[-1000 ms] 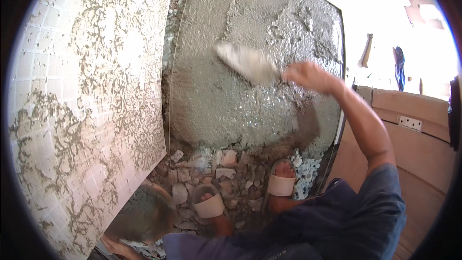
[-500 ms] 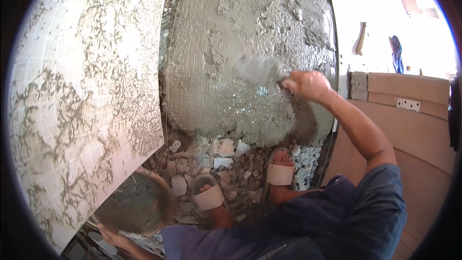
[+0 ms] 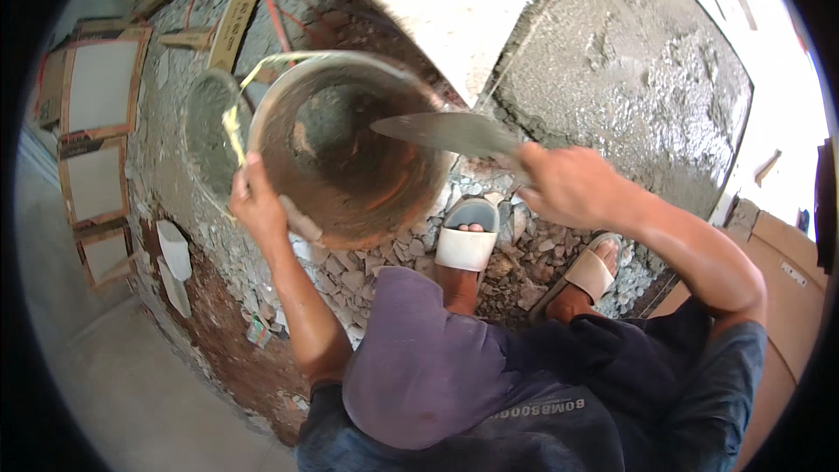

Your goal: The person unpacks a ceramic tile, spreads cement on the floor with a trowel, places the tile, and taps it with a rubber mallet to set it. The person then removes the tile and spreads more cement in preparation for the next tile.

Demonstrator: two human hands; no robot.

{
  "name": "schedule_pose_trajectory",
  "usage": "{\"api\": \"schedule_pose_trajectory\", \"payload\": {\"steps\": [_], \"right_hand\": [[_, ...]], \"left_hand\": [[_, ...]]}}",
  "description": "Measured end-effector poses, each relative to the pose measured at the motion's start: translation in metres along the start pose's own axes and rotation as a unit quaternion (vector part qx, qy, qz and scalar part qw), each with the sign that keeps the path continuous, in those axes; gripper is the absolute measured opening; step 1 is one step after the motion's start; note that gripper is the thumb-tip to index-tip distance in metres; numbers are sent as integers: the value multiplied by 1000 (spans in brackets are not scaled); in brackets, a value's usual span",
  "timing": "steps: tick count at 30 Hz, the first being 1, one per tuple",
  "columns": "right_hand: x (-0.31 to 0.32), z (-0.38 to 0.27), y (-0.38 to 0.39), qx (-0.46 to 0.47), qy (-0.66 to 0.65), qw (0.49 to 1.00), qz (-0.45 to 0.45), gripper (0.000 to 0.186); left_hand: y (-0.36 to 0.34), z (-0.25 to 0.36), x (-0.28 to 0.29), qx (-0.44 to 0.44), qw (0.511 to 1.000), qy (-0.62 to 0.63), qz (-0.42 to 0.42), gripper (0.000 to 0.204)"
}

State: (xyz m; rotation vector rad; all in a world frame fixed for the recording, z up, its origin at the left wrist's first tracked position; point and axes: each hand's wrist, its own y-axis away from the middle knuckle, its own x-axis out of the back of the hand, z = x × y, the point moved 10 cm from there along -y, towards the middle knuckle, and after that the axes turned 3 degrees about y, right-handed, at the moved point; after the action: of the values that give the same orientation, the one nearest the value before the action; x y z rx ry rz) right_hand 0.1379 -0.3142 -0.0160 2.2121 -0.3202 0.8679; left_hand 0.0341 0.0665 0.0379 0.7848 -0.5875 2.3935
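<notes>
My right hand (image 3: 568, 183) is closed around the handle of a pointed trowel (image 3: 446, 133). The grey blade reaches left over the rim of a large round bucket (image 3: 376, 210). This bucket is tipped with its mouth facing up toward me; wet grey mortar clings to the bottom and wall. At the bucket's left edge, my left hand (image 3: 260, 201) grips it where a pale yellow rope handle (image 3: 232, 127) meets the rim. Just beyond sits a second mortar-smeared bucket (image 3: 210, 140), partly hidden.
Wet mortar (image 3: 603, 79) covers a bed at the upper right, beside a pale tiled slab (image 3: 437, 0). Broken rubble (image 3: 350, 284) lies around my sandalled feet. Cartons of tiles (image 3: 96, 179) stand at left, with a cardboard strip (image 3: 236, 22) and brown boards (image 3: 778, 297) at right.
The view has swung left. My right hand and trowel have gone from the mortar bed to over the bucket. My left hand still holds the bucket, which now shows its inside.
</notes>
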Motion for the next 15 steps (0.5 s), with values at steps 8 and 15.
{"api": "schedule_pose_trajectory", "payload": {"steps": [8, 15], "right_hand": [[-26, -122, -142, 64, 290, 955, 8, 37], [-48, -124, -113, 43, 330, 939, -85, 49]], "left_hand": [[9, 18, -8, -26, 999, 33, -34, 35], [6, 30, -14, 10, 997, 42, -67, 42]]}}
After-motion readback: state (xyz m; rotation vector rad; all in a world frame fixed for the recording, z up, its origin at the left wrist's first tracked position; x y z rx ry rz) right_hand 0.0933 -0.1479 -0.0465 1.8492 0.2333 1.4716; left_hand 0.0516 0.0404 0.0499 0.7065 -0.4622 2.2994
